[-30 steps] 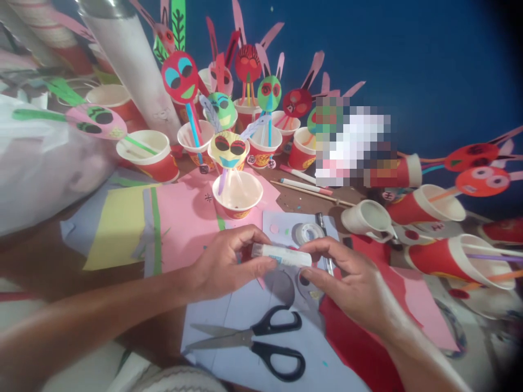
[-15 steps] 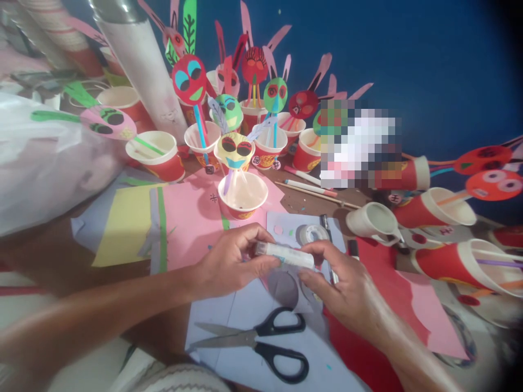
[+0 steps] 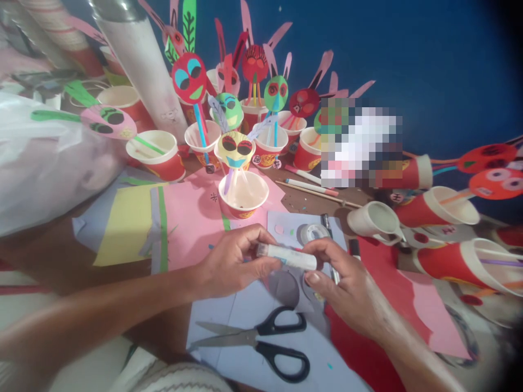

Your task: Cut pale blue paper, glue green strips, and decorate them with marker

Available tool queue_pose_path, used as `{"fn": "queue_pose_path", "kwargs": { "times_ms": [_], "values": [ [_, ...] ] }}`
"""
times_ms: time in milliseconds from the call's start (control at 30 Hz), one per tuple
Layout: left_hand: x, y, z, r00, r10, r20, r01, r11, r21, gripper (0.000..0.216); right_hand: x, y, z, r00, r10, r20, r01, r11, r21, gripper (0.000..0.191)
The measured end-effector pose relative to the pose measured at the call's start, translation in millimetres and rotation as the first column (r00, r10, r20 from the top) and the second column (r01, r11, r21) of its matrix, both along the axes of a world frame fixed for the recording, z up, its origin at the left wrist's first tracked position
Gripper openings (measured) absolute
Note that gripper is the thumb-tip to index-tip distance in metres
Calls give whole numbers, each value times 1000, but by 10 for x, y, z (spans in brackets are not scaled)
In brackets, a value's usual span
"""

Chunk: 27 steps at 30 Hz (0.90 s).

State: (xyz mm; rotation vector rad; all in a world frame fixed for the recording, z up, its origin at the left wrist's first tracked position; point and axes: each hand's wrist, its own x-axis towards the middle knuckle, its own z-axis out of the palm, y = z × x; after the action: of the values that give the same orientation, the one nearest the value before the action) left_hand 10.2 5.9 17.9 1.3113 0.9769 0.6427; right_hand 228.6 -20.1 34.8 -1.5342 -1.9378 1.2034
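Both my hands hold a white glue stick (image 3: pixel 287 256) level above a pale lilac sheet (image 3: pixel 253 310). My left hand (image 3: pixel 235 262) pinches its left end, fingers curled round it. My right hand (image 3: pixel 347 286) grips the right end with thumb and fingertips. Just beyond the stick lies a roll of clear tape (image 3: pixel 311 233). Black-handled scissors (image 3: pixel 261 340) lie shut on the lilac sheet, near my body. A paper cup (image 3: pixel 243 194) with a yellow paper face on a straw stands right behind my left hand.
Several red-and-white paper cups (image 3: pixel 155 155) with paper faces on straws crowd the back. More cups (image 3: pixel 449 204) lie tipped over on the right. Pink paper (image 3: pixel 188 223), yellow paper (image 3: pixel 122 228) and red paper (image 3: pixel 376 272) cover the table. Pencils (image 3: pixel 312 188) lie behind the tape. A tall tube (image 3: pixel 139 65) stands back left.
My hands keep the same hold on the glue stick. The view has shifted slightly, so everything sits a little lower and to the right.
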Motion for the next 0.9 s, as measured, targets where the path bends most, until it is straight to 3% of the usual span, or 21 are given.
{"fn": "queue_pose_path", "kwargs": {
  "times_ms": [100, 167, 233, 300, 367, 467, 567, 633, 667, 733, 767, 800, 833, 900],
  "values": [
    [-8, -12, 1, 1000, -12, -15, 12, 1000, 24, 15, -18, -15, 15, 999, -8, 46, 6, 999, 53, 24],
    [-10, -32, 20, 999, -27, -36, 30, 996, 86, 13, -71, -16, 14, 998, -41, -41, 37, 993, -109, 38],
    [-7, -51, 37, 998, -38, -52, 45, 990, 133, 13, -118, -11, 6, 986, -102, -132, 50, 935, -350, 51],
    [0, -60, 41, 997, -43, -56, 51, 989, 142, 14, -127, -6, 2, 977, -137, -166, 42, 878, -477, 57],
    [9, -54, 34, 998, -32, -47, 38, 991, 125, 15, -88, -6, 4, 981, -99, -168, 23, 915, -404, 56],
    [17, -30, 19, 1000, -4, -7, 5, 999, 49, 16, 6, -14, 18, 997, 14, -73, -22, 994, -111, 37],
    [10, -20, 19, 1000, 2, 18, -2, 1000, -5, 18, 32, -19, 22, 997, 35, 68, -39, 997, 68, 26],
    [-1, -29, 28, 1000, -11, -9, 11, 999, 51, 15, -9, -19, 11, 1000, 9, 15, -8, 1000, -24, 35],
    [-7, -37, 32, 999, -20, -26, 22, 995, 97, 14, -39, -18, 2, 998, -12, -55, 3, 988, -155, 44],
    [-15, -52, 35, 998, -38, -53, 47, 984, 173, 13, -91, -15, -17, 978, -90, -189, -1, 902, -433, 57],
    [-16, -57, 33, 998, -42, -56, 51, 981, 185, 14, -104, -13, -22, 968, -119, -219, -9, 860, -510, 60],
    [-15, -58, 31, 998, -43, -52, 51, 983, 177, 14, -106, -12, -23, 967, -126, -223, -9, 852, -523, 61],
    [-11, -55, 28, 998, -37, -45, 44, 987, 156, 14, -96, -11, -18, 972, -110, -208, -1, 881, -473, 61],
    [1, -39, 25, 1000, -15, -26, 17, 996, 92, 14, -52, -10, 4, 991, -44, -124, 11, 968, -252, 54]
  ]
}}
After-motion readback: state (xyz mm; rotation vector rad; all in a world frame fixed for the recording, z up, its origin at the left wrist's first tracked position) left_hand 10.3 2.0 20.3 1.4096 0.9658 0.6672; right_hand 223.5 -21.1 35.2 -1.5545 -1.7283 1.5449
